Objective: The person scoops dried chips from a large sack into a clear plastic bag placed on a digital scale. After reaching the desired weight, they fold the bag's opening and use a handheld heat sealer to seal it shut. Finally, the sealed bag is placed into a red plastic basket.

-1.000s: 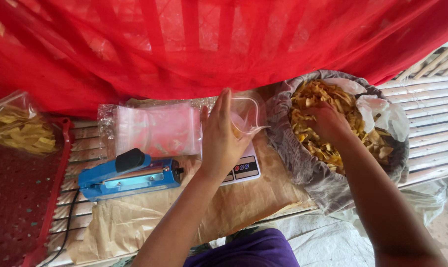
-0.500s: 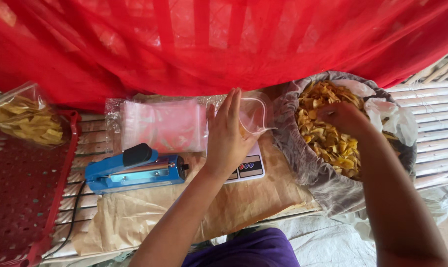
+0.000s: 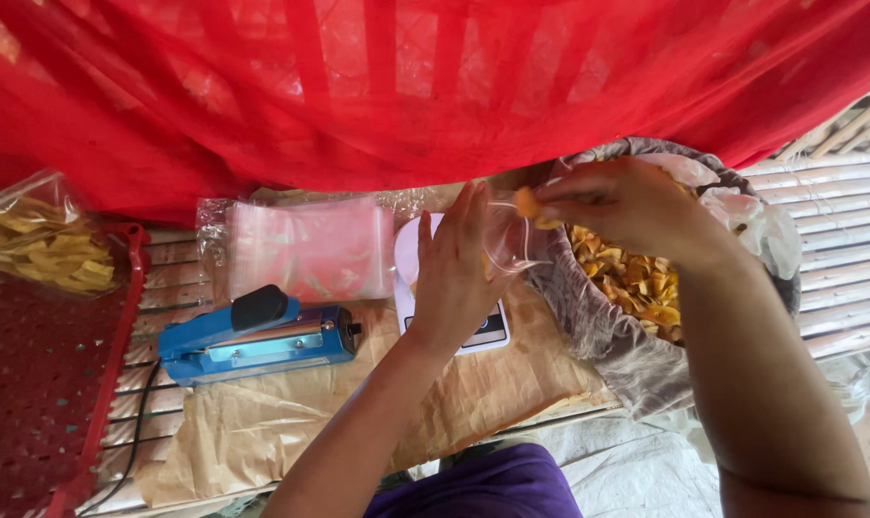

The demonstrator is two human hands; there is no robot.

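Over the clear bag [image 3: 508,245], right hand [image 3: 627,206] fingertips pinch chips [image 3: 529,203], left hand [image 3: 459,273] holding it

Snack-packing stall: heat sealer [image 3: 257,338], scale [image 3: 454,317], chip sack [image 3: 636,288], slatted bench [image 3: 838,259].

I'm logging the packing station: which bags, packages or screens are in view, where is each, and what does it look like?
Small clear bag: held open over the scale, by the left hand.
Stack of clear bags: behind the blue sealer, flat, pinkish.
Filled chip bag: far left, clear, yellow contents.
Large chip sack: right, grey, open.
Scale screen: mostly hidden.
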